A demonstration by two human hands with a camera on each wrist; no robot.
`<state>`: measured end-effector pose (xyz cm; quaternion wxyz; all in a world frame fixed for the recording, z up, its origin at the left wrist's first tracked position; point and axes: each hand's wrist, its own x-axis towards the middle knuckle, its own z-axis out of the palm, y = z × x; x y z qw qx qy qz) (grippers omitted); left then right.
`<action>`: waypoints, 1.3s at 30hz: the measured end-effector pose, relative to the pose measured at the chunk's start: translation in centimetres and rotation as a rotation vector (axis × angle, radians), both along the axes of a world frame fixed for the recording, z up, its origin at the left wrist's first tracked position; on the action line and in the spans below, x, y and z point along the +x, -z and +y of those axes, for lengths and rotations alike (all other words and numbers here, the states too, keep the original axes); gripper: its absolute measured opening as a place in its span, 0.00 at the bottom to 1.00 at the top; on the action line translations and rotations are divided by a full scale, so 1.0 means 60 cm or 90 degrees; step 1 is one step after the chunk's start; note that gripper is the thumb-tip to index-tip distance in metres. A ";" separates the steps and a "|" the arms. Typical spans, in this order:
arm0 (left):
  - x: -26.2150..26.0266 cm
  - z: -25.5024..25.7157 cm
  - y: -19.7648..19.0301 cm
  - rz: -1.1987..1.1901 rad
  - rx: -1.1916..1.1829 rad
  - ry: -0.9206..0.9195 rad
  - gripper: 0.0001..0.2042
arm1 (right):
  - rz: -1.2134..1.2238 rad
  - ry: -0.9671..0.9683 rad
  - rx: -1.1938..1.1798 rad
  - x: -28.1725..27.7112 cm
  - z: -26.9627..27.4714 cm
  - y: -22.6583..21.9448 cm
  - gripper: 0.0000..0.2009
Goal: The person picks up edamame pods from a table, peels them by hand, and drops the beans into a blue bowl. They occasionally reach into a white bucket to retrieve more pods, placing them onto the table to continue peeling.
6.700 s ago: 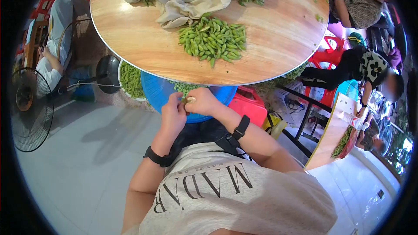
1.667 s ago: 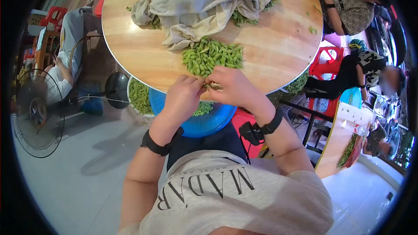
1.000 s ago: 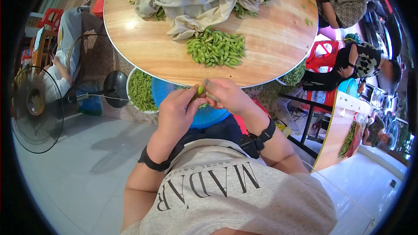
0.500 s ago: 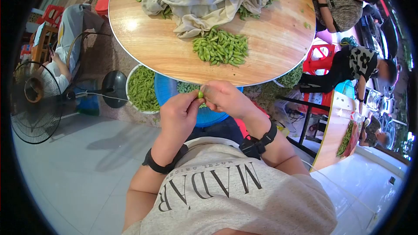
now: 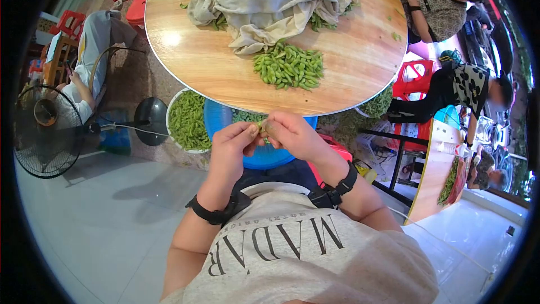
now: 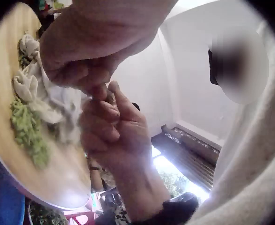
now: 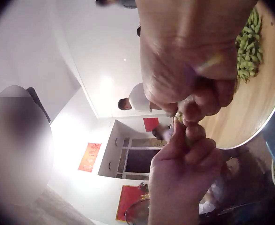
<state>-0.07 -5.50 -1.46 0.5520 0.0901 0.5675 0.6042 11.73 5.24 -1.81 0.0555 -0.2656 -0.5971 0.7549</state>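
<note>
Fingertips of both hands meet over a blue basin [image 5: 270,160] below the round table's near edge. Left thumb and fingers of my left hand [image 5: 228,145] pinch one end of a green edamame pod [image 5: 260,125], mostly covered by the fingers. My right hand [image 5: 295,135] pinches its other end, thumb pressed close to the left fingertips. The left wrist view has the right hand [image 6: 116,131] curled in front, and the right wrist view shows the left hand [image 7: 184,171] below. Light green shelled beans [image 5: 246,116] lie in the basin. A pile of edamame pods [image 5: 289,65] rests on the table.
The wooden table [image 5: 202,73] carries a beige cloth [image 5: 264,3] draped over more greens. A white tub of pods [image 5: 191,121] stands left of the basin, a red stool [image 5: 332,149] to its right. A fan [image 5: 48,129] is at left; other people sit around.
The hands were at the table's pod pile 1.7 s ago, then drew back over the basin with a pod. The pod, plainly visible half a second ago, is now mostly covered by fingers.
</note>
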 end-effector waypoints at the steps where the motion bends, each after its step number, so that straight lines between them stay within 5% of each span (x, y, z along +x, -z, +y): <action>1: -0.005 -0.002 0.006 -0.041 0.004 0.001 0.07 | 0.002 -0.005 0.015 0.000 -0.001 -0.001 0.11; 6: -0.010 -0.006 0.024 -0.122 -0.011 0.013 0.07 | 0.011 -0.021 0.132 0.007 -0.005 0.017 0.08; 8: -0.007 -0.006 0.024 -0.070 -0.028 0.010 0.07 | -0.005 -0.028 0.196 0.013 -0.001 0.024 0.07; 11: 0.001 -0.005 0.024 0.018 -0.045 0.012 0.06 | -0.068 0.118 0.172 0.006 0.003 -0.005 0.08; 14: 0.006 -0.008 0.030 0.010 -0.028 0.016 0.06 | -0.014 0.071 0.297 -0.004 -0.006 0.003 0.07; 21: -0.001 -0.029 0.049 -0.164 -0.053 0.035 0.05 | -0.011 0.041 0.182 0.004 -0.013 0.031 0.09; 24: -0.010 -0.033 0.052 -0.234 -0.046 0.077 0.05 | -0.031 -0.066 0.125 0.007 0.004 0.030 0.09; 30: -0.010 -0.039 0.036 -0.110 -0.064 0.213 0.07 | -0.015 -0.093 0.094 0.024 0.009 0.053 0.07; 35: -0.011 -0.032 0.029 0.058 -0.075 0.240 0.05 | -0.008 -0.048 0.343 0.019 -0.002 0.027 0.06; 39: 0.000 -0.028 0.038 -0.002 -0.073 0.162 0.04 | 0.026 0.018 0.466 0.019 -0.019 0.004 0.05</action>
